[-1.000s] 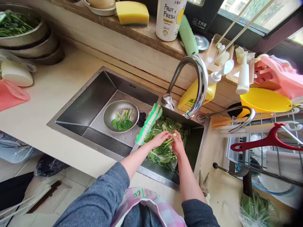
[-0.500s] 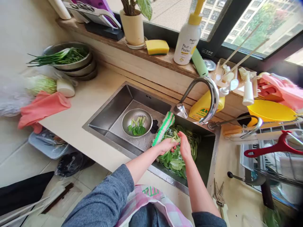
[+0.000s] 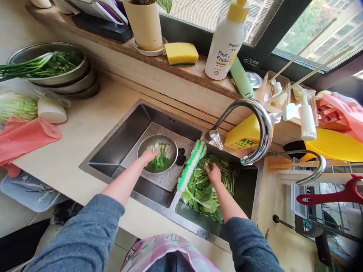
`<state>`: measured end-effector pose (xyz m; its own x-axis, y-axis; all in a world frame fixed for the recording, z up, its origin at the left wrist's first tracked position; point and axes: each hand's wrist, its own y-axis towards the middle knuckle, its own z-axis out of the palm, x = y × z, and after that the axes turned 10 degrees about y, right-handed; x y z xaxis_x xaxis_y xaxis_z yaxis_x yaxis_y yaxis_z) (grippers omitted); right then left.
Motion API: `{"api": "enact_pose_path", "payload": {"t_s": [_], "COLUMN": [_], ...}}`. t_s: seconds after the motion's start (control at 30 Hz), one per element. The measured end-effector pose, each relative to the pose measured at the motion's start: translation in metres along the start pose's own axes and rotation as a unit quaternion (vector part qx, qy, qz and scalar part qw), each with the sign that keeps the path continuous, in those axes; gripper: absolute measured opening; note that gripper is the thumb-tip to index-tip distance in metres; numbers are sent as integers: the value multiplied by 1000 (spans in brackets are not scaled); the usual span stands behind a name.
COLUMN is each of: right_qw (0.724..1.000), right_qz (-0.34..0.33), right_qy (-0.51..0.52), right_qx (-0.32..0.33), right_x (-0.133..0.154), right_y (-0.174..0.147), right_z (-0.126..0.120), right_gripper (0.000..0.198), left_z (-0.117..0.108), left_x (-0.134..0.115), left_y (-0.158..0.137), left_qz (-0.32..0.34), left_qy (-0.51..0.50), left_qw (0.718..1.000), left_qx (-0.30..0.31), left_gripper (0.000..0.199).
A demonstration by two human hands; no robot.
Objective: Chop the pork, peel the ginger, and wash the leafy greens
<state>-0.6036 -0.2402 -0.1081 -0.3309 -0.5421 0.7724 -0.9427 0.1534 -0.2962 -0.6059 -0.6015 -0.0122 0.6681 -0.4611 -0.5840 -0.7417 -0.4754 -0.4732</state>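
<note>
My left hand [image 3: 149, 155] is at the rim of a round metal strainer bowl [image 3: 139, 159] in the left sink basin. Its fingers are closed round the pale stalks of some leafy greens [image 3: 159, 163], whose dark leaves hang into the bowl. Over in the right basin, my right hand [image 3: 214, 173] reaches down into a heap of wet leafy greens [image 3: 201, 190]. Its fingers are curled on stems there, partly hidden among the leaves. A green-and-white striped cloth [image 3: 193, 164] drapes over the divider between the basins.
A chrome faucet [image 3: 265, 128] arches over the right basin, with a yellow AXE bottle [image 3: 245, 130] behind it. Stacked bowls [image 3: 68, 81] of greens and a pink rubber glove [image 3: 31, 136] lie left. A dish rack [image 3: 314, 211] stands right; a pump bottle [image 3: 225, 45] is on the sill.
My hands, together over the right basin before, are now apart. The left has carried greens left to the strainer bowl; the right has lowered into the heap. The view has shifted closer.
</note>
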Motion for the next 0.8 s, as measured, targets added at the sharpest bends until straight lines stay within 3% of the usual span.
{"api": "enact_pose_path", "payload": {"t_s": [0.1,0.2,0.27,0.33,0.4,0.5,0.6,0.8], "right_qw": [1000,998,995,990,984,975,969,989], "right_qz": [11,36,54,69,75,64,44,-101], "right_qy": [5,36,70,111,153,206,239,105], "right_qx": [15,36,44,49,53,55,50,12], "right_x": [-4,-16,-24,-26,-23,-12,2,25], "right_y": [6,5,-2,-14,-30,-60,-90,-131], "right_z": [8,6,-2,-13,-25,-42,-51,-60], "right_gripper": [32,20,22,30,38,42,35,25], "left_z": [19,40,58,82,113,157,182,179], "left_x": [-5,-31,-50,-63,-66,-59,-51,-50], "left_y": [-11,-53,-90,-122,-143,-153,-152,-161], "left_qz": [53,214,267,284,289,291,323,355], "left_qy": [68,-17,-84,-105,-63,2,6,31], "left_qw": [996,976,960,937,918,921,913,884], "left_qx": [-30,-29,33,173,265,259,247,304], "left_gripper": [65,49,37,33,34,47,46,24]}}
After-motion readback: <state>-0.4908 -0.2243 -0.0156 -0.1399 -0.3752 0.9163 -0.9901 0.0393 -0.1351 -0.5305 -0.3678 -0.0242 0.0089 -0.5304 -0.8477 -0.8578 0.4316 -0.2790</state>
